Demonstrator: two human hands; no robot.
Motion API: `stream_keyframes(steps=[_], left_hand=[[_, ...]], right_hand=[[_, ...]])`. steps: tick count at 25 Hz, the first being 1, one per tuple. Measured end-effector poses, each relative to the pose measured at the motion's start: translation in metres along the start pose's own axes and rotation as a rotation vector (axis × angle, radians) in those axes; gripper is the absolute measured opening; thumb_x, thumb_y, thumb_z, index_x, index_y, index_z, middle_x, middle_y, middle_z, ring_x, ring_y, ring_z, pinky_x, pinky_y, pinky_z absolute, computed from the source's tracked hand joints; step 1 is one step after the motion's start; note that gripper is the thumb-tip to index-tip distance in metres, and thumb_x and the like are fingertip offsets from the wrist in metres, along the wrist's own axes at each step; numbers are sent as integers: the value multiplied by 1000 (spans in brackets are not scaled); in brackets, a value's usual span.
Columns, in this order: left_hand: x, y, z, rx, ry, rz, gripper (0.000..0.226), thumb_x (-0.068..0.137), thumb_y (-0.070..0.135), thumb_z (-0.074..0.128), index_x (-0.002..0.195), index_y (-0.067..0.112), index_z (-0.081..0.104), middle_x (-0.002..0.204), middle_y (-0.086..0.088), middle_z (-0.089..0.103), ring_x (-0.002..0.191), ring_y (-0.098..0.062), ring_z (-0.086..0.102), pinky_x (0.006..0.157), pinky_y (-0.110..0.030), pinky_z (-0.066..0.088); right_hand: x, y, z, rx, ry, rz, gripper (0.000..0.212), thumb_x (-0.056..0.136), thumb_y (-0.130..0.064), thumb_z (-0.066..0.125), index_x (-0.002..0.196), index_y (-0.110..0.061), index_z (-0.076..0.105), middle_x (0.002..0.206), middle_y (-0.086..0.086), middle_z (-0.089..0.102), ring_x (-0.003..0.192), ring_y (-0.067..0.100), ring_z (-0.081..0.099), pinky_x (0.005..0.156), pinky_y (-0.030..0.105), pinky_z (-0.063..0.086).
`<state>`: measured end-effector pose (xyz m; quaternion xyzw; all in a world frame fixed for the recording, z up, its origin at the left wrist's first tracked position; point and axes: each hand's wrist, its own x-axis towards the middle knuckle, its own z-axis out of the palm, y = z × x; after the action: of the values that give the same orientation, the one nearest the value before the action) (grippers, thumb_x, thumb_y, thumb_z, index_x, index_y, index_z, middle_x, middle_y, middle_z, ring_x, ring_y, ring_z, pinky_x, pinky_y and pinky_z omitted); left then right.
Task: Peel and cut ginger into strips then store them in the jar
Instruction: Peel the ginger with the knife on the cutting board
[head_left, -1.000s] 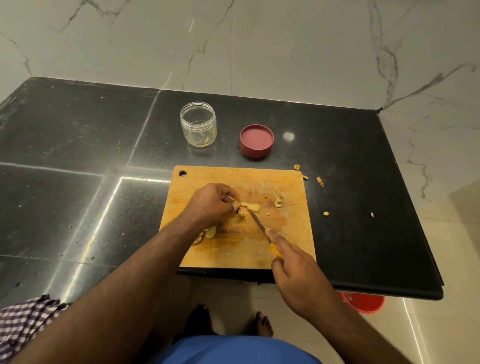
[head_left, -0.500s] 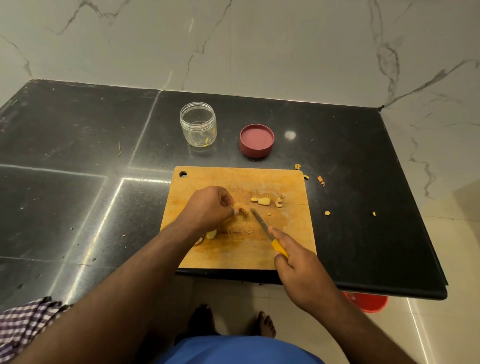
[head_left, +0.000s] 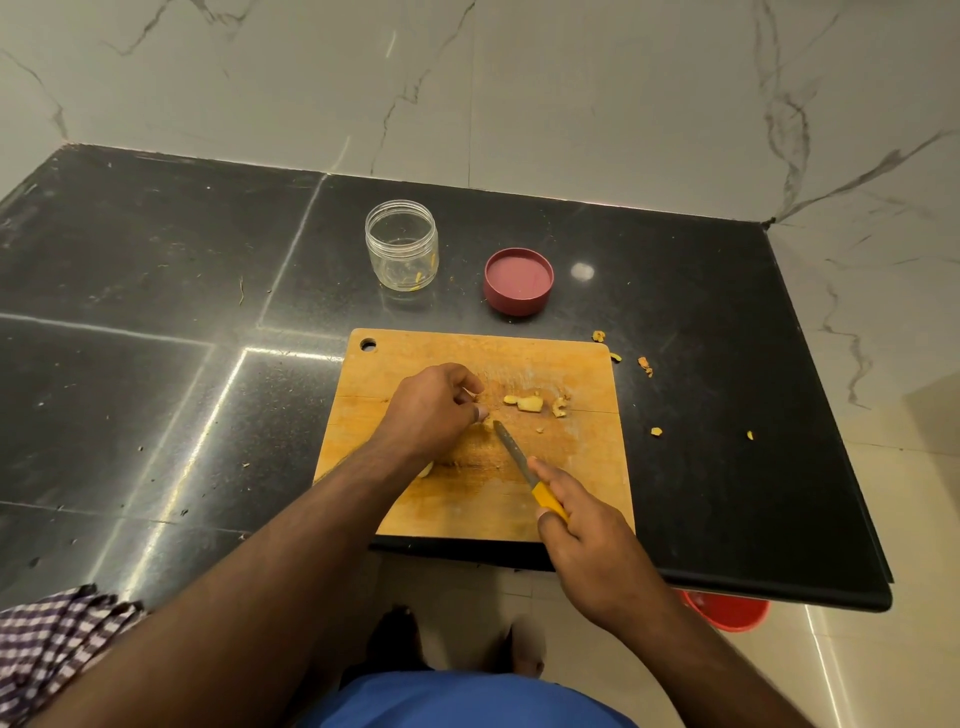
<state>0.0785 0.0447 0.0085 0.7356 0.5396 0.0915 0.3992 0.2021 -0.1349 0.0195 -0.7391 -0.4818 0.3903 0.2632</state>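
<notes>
A wooden cutting board (head_left: 582, 467) lies at the front edge of the black counter. My left hand (head_left: 434, 410) rests on it with fingers curled, pinning a small ginger piece that is mostly hidden under the fingertips. My right hand (head_left: 587, 540) grips the yellow handle of a knife (head_left: 514, 454), whose blade tip sits on the board beside the left fingertips. Loose ginger pieces (head_left: 527, 402) lie further back on the board, and another piece (head_left: 426, 470) shows under my left wrist. The clear jar (head_left: 401, 244) stands open behind the board, with a few yellow bits at its bottom.
The jar's pink lid (head_left: 518, 280) lies upside down to the right of the jar. Ginger scraps (head_left: 645, 366) are scattered on the black counter (head_left: 156, 312) right of the board. A red bucket (head_left: 727, 613) sits on the floor under the counter edge. A checked cloth (head_left: 47, 644) shows lower left.
The knife has drawn back toward me and slightly right, its tip now beside my left fingertips. The cut pieces it passed stay further back on the board. My left hand barely shifted.
</notes>
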Motion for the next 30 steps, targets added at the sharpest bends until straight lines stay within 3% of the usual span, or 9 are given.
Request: stream_keyframes(steps=[3, 6, 10, 14, 18, 19, 21, 23, 30], left_hand=[[1, 5, 2, 11, -28, -30, 22, 90, 28, 74, 111, 25, 70, 101, 2, 70, 90, -13, 62, 59, -23, 41], [1, 2, 0, -17, -92, -36, 30, 91, 26, 72, 120, 24, 69, 104, 1, 72, 89, -15, 68, 69, -27, 52], [-3, -2, -3, -102, -143, -53, 45, 85, 23, 79, 128, 23, 66, 93, 5, 72, 85, -12, 68, 74, -31, 57], [-6, -4, -4, -172, -143, -77, 45, 83, 18, 80, 124, 28, 65, 89, 4, 73, 80, -14, 71, 77, -36, 62], [-5, -7, -6, -287, -162, -145, 39, 81, 10, 81, 115, 23, 68, 90, -2, 73, 82, -19, 73, 80, -42, 63], [-4, -7, -7, -309, -170, -157, 39, 81, 9, 81, 116, 21, 68, 90, -4, 73, 83, -20, 73, 79, -42, 63], [-3, -7, -7, -338, -184, -176, 40, 82, 5, 79, 117, 19, 68, 92, -6, 73, 85, -21, 73, 78, -37, 63], [-3, -7, -8, -340, -189, -184, 41, 83, 2, 76, 119, 18, 68, 95, -7, 72, 86, -21, 72, 77, -33, 63], [2, -6, 1, -283, -106, -150, 24, 92, 15, 71, 115, 19, 67, 89, -3, 74, 79, -16, 73, 77, -37, 63]], right_hand=[[0, 0, -1, 6, 5, 21, 49, 102, -22, 43, 148, -36, 32, 138, -13, 47, 91, -1, 57, 71, 13, 46], [0, 1, 0, 14, 0, 28, 49, 102, -22, 42, 148, -36, 32, 134, -10, 52, 77, -2, 53, 63, 12, 42], [2, 3, 4, 1, -11, 18, 50, 102, -24, 42, 149, -37, 30, 141, -8, 50, 78, -5, 46, 67, 9, 36], [3, 1, 4, -7, -9, -7, 50, 102, -24, 41, 149, -37, 29, 143, -8, 48, 85, -4, 43, 71, 11, 35], [5, -2, 1, -28, 24, -25, 50, 102, -23, 41, 149, -36, 29, 141, -7, 50, 74, -5, 45, 62, 9, 36], [6, -4, 1, -36, 32, -40, 50, 102, -24, 40, 149, -36, 29, 142, -7, 49, 78, -5, 47, 65, 9, 38], [8, -7, 2, -57, 48, -77, 50, 102, -23, 41, 149, -35, 29, 146, -8, 45, 104, -1, 54, 84, 15, 45], [11, -11, 4, -85, 62, -102, 51, 102, -22, 40, 150, -32, 28, 150, -9, 39, 128, 4, 44, 104, 23, 41], [16, -13, 9, -113, 62, -123, 51, 102, -21, 39, 151, -28, 26, 150, -7, 39, 132, 5, 40, 108, 23, 37]])
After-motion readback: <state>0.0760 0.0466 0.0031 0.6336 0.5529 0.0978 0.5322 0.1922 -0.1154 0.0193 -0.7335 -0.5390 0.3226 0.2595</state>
